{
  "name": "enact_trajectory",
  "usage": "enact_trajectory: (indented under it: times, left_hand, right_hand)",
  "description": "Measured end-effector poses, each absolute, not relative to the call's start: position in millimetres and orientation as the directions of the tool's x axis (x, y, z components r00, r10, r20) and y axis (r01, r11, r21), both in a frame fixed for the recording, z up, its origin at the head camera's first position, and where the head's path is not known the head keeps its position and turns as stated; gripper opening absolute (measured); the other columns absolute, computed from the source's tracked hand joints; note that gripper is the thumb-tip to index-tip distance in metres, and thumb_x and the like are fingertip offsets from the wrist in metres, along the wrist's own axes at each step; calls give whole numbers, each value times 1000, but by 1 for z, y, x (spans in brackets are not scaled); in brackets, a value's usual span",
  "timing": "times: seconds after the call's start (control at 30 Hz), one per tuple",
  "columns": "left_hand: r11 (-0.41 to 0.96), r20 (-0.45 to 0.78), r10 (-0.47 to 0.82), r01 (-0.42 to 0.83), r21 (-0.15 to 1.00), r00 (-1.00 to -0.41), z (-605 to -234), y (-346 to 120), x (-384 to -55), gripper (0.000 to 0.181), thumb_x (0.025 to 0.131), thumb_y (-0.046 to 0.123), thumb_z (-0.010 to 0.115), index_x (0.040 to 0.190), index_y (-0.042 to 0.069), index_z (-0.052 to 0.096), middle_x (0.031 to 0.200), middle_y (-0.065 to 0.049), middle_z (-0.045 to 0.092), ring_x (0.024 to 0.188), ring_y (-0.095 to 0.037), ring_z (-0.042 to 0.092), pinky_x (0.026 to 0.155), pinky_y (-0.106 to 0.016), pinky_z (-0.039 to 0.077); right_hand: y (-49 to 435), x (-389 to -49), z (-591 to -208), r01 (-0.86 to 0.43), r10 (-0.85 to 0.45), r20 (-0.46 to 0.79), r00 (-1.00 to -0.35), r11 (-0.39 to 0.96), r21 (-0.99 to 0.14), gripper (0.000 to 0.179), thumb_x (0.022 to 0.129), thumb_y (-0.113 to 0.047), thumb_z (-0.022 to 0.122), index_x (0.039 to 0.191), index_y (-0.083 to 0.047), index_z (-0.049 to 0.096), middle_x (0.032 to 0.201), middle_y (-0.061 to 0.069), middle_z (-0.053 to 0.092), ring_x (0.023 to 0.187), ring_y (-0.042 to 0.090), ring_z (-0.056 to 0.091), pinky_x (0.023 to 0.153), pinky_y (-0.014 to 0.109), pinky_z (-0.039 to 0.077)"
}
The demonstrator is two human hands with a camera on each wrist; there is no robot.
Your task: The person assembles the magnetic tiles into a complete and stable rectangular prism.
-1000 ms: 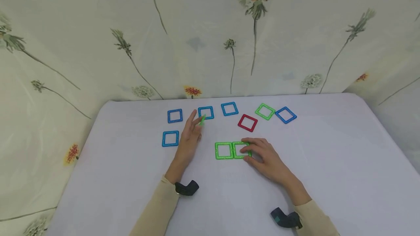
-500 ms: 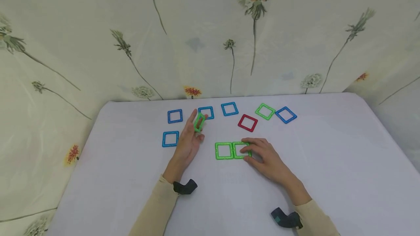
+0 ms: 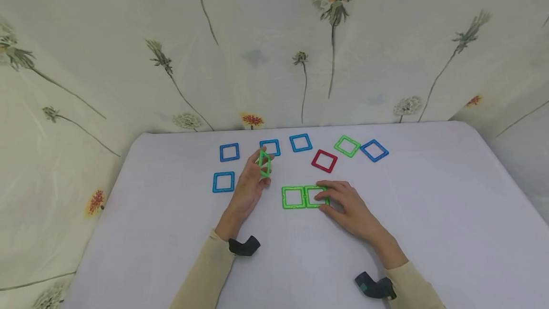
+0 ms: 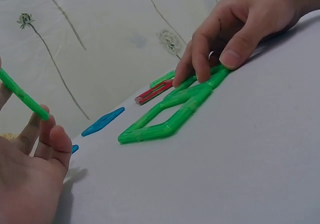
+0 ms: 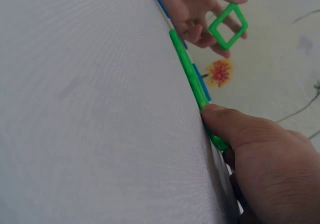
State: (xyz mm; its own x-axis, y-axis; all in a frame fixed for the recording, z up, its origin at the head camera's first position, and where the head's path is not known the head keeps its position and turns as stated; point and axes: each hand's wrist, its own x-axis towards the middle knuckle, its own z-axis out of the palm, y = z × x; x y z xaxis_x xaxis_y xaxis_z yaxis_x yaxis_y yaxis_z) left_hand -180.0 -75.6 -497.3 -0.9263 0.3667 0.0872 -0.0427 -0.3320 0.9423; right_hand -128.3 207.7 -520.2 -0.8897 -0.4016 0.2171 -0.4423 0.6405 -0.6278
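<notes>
In the head view, my left hand (image 3: pixel 245 192) is raised over the table, holding one green square magnetic tile (image 3: pixel 269 166) tilted up by its edges. The right wrist view shows that green tile (image 5: pixel 218 38) among the fingers of this hand. Two more green square tiles lie flat, edge to edge, in the middle of the table. The left one of the pair (image 3: pixel 283 198) is untouched. My right hand (image 3: pixel 351 211) grips the right one (image 3: pixel 311 206), thumb at its near edge and fingers at its far edge, partly covering it.
Toward the back lie a red tile (image 3: pixel 320 168), a green tile (image 3: pixel 342 151) and a blue tile (image 3: pixel 367 155), with several other blue tiles farther left. One blue tile (image 3: pixel 278 148) is just behind the left hand. A flower-patterned cloth (image 3: pixel 266 75) hangs behind the table.
The green tile in my left hand has turned from nearly edge-on to show its open frame, and the fingers have shifted around it. The right hand and the joined pair stay put.
</notes>
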Motion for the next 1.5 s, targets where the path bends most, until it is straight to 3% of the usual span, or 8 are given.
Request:
enact_trajectory:
  times: [0.1, 0.3, 0.67, 0.9, 1.07, 1.2, 1.4, 1.5]
  left_hand:
    - [-171, 93, 313, 40, 984, -945, -494, -74, -177, 44, 104, 20, 33, 147, 24, 28, 144, -11, 42, 105, -16, 45, 84, -27, 43]
    - [104, 126, 230, 153, 983, -965, -494, -71, -176, 46, 99, 22, 49, 143, 26, 37, 138, -3, 53, 123, -16, 53, 100, -35, 45]
    - [144, 180, 257, 222, 964, -949, -526, -72, -185, 51, 94, 18, 58, 141, 25, 38, 141, 5, 46, 117, -16, 58, 96, -27, 48]
    - [207, 177, 294, 244, 947, -939, -519, -73, -177, 56, 89, 24, 66, 139, 26, 41, 131, -7, 55, 113, -18, 57, 87, -25, 48]
    - [208, 210, 334, 289, 935, -919, -504, -73, -168, 53, 86, 14, 68, 134, 13, 46, 148, -7, 36, 119, -23, 52, 88, -34, 50]
    - [225, 218, 340, 305, 926, -915, -510, -73, -168, 49, 84, 11, 70, 129, 13, 51, 150, -7, 30, 116, -21, 51, 91, -41, 49]
    - [229, 212, 369, 310, 923, -905, -523, -75, -172, 54, 83, 15, 72, 131, 19, 47, 144, -2, 43, 117, -13, 50, 95, -32, 48]
    - [223, 208, 387, 310, 924, -898, -520, -74, -170, 62, 82, 13, 73, 135, 23, 43, 139, -4, 47, 120, -14, 50, 97, -34, 47]
  right_hand:
    - [208, -128, -520, -435, -398, 210, -893, 642, -631, 26, 85, -20, 70, 109, -28, 65, 138, -5, 49, 128, 14, 37, 102, 45, 33]
    - [208, -128, -520, -434, -400, 208, -893, 640, -634, 26, 85, -20, 70, 109, -28, 65, 138, -5, 49, 128, 14, 37, 102, 45, 32]
    - [207, -127, -522, -453, -404, 232, -885, 631, -630, 26, 85, -19, 70, 109, -27, 65, 138, -3, 50, 128, 16, 38, 100, 44, 32]
    - [208, -128, -523, -441, -403, 214, -890, 641, -629, 26, 85, -20, 70, 109, -29, 64, 138, -6, 49, 128, 14, 37, 101, 45, 33]
    - [207, -129, -522, -444, -401, 219, -889, 647, -619, 26, 85, -20, 70, 109, -28, 64, 138, -4, 50, 127, 15, 38, 100, 46, 34]
    - [206, -128, -520, -444, -397, 225, -890, 637, -630, 26, 85, -18, 70, 109, -26, 65, 137, -2, 51, 126, 17, 39, 100, 46, 35]
    - [207, -127, -520, -430, -387, 218, -896, 634, -643, 27, 84, -17, 71, 108, -27, 65, 137, -3, 51, 126, 17, 39, 100, 47, 34]
    - [208, -128, -521, -434, -388, 222, -894, 632, -643, 27, 84, -17, 71, 108, -28, 65, 137, -3, 51, 127, 17, 39, 100, 47, 34]
